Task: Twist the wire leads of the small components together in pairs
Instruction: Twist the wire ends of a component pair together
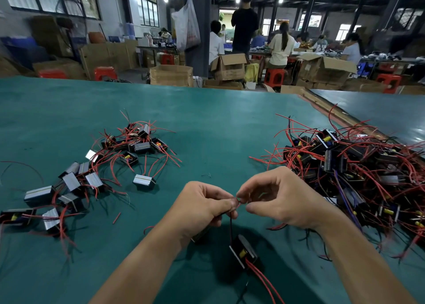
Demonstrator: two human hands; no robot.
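Note:
My left hand (204,206) and my right hand (282,200) meet above the green table, fingertips pinched on the ends of thin wire leads (238,201). A dark lead runs down from my left fingers to a small black component (243,253) that hangs below, with a yellow part inside and two red leads trailing toward me. A second dark component seems tucked under my left palm, mostly hidden.
A big tangled heap of black components with red and black wires (358,168) lies at the right. A looser group of components (96,168) is spread at the left. The green table (207,131) ends far ahead; beyond are cardboard boxes, red stools and seated people.

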